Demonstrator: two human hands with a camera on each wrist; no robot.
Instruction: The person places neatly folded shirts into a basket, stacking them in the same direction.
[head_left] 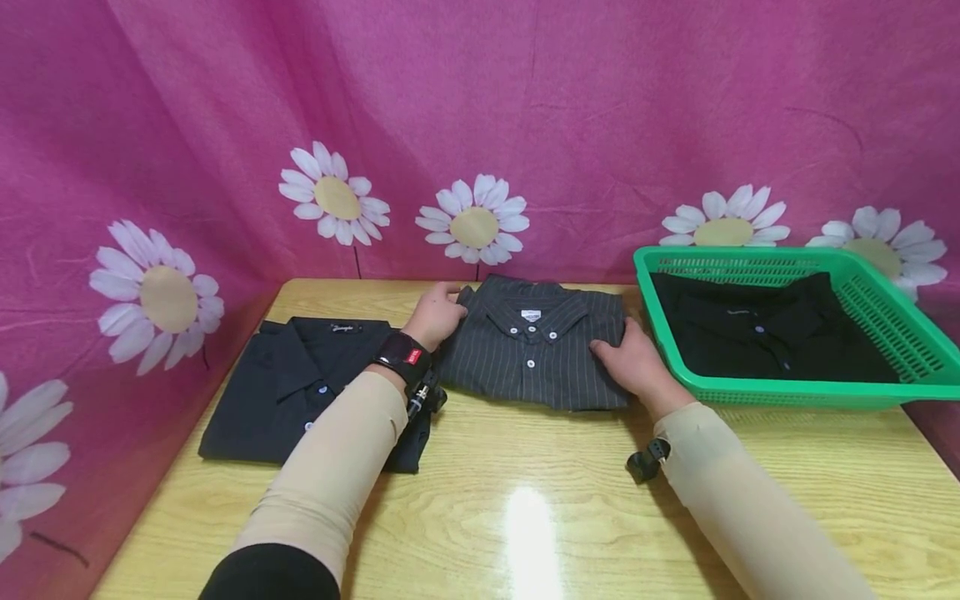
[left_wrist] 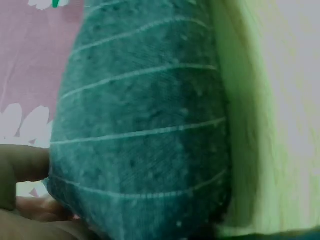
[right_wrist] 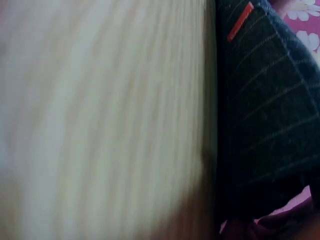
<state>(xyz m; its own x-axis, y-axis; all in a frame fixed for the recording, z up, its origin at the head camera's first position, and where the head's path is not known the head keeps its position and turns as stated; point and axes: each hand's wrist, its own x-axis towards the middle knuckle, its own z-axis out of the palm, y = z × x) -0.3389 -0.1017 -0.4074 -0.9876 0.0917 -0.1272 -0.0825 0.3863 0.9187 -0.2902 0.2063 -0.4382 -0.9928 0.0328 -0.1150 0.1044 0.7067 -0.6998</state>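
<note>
The left hand [head_left: 437, 317] pinches the striped shirt [head_left: 491, 358] at its far left; the right hand [head_left: 636, 360] grips its right side.

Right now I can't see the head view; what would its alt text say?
A person's left fingers and right fingers hold opposite sides of a folded, dark pinstriped shirt on a wood-grain table. A folded black shirt lies left; a green basket holding dark clothing, right.

White daisies [head_left: 474, 227] dot a pink curtain [head_left: 480, 100] at 12 o'clock; green basket [head_left: 795, 392] at 3, folded black shirt [head_left: 258, 404] at 8.
</note>
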